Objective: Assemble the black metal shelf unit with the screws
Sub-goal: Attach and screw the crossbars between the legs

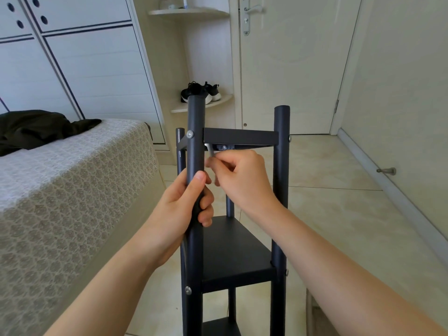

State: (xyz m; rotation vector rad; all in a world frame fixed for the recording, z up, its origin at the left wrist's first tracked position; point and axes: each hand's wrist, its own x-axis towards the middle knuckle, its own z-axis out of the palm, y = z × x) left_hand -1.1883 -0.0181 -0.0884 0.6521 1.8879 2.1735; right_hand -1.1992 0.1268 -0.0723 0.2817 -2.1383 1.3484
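Black metal fills the middle of my head view: the shelf unit [232,238] stands upright on the pale tiled floor [339,214], just beside the bed [72,190] and directly in front of me. My left hand [184,204] is wrapped round the front left post [196,132], fingers curled behind it and thumb lying up along its front, at a height between the top shelf [240,137] and the middle shelf [242,263]. My right hand [242,178] reaches in between the two front posts, and its fingers pinch a small silver tool [211,150]. The tool's upper end points up to the underside of the top shelf, next to the left post. I cannot tell whether its tip is seated in anything. A small black fitting [224,147] sits under that shelf, just right of the tool. One silver screw [189,134] shows on the left post level with the top shelf, and a lower screw [188,290] shows on the same post near the middle shelf. The front right post [281,166] carries a screw head [289,138] on its outer side. A dark garment [36,129] lies crumpled on the patterned bed cover. Behind the unit, black shoes [213,90] rest on a corner shelf [218,101], beside a closed door [291,69] with a metal handle [252,9]. White wardrobe panels [72,57] stand behind the bed.
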